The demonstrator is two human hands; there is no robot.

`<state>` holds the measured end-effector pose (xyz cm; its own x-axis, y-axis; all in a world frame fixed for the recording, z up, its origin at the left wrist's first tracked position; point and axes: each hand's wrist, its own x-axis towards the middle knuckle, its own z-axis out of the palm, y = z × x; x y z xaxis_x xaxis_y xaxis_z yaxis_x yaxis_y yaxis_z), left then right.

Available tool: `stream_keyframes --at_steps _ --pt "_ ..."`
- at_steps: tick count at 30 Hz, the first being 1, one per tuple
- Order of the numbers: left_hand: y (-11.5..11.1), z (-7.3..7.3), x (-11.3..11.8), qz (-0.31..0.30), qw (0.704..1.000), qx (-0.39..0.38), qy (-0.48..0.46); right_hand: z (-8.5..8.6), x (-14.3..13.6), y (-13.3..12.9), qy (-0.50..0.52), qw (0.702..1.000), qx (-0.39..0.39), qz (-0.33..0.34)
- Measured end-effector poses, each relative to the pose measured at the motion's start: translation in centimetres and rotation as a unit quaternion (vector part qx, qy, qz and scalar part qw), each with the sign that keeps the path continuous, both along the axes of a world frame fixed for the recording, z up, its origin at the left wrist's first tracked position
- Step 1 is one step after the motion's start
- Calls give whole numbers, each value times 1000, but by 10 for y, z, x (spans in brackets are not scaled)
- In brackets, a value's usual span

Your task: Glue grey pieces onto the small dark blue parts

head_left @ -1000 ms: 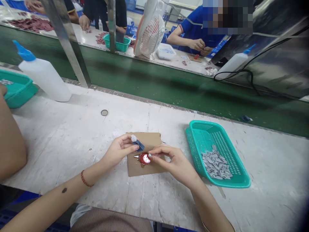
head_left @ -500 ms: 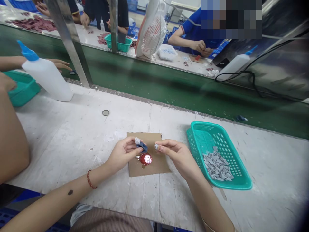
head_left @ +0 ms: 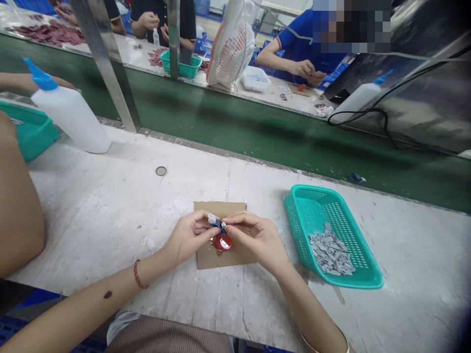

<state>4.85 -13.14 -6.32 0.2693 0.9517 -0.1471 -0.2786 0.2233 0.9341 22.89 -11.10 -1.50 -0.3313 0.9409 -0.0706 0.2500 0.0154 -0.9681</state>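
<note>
Between thumb and fingers my left hand (head_left: pixel 189 234) grips a small dark blue piece (head_left: pixel 218 224) with a whitish-grey lump at its upper end. My right hand (head_left: pixel 255 235) pinches a small grey-white piece (head_left: pixel 223 224) and presses it against the blue one; its exact kind is too small to tell. Just beneath the fingertips, a glossy red round thing (head_left: pixel 222 242), perhaps a puddle or shallow cap of red liquid, sits on a square of brown cardboard (head_left: pixel 209 260). The right hand covers part of the cardboard.
A green plastic basket (head_left: pixel 362 245) of small grey pieces stands to the right. At the left are a white squeeze bottle (head_left: pixel 75 120) and another person's arm (head_left: pixel 18 206). A bottle cap (head_left: pixel 161 170) lies on the table. Beyond runs a green belt (head_left: pixel 221 130), with people working behind it.
My right hand has moved left, bringing the grey-white piece from apart to against the blue piece. The co-worker's hand at the left has drawn back from the belt.
</note>
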Motion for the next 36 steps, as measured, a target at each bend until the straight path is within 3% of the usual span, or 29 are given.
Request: stream_keyframes --at_steps 4,9,13,18,22,28,33,36 --pt "0 0 1 4 1000 10 -2 0 0 -2 -51 997 52 6" --pt "-3 1 1 18 1000 21 7 1 -1 -2 -61 996 56 14" --pt "-5 11 -1 31 996 71 47 5 3 0 5 1000 -6 24" --pt "-7 35 0 26 986 140 84 14 3 -6 111 988 -94 53" --pt "-8 49 12 0 994 108 28 15 -3 -18 176 970 -144 89" --pt "-8 53 32 5 997 72 38 20 1 -22 256 953 -153 47" --pt "-7 60 43 -1 997 64 41 23 6 -25 227 966 -125 22" --pt "-2 63 46 -25 999 40 16 30 13 -23 160 982 -97 19"
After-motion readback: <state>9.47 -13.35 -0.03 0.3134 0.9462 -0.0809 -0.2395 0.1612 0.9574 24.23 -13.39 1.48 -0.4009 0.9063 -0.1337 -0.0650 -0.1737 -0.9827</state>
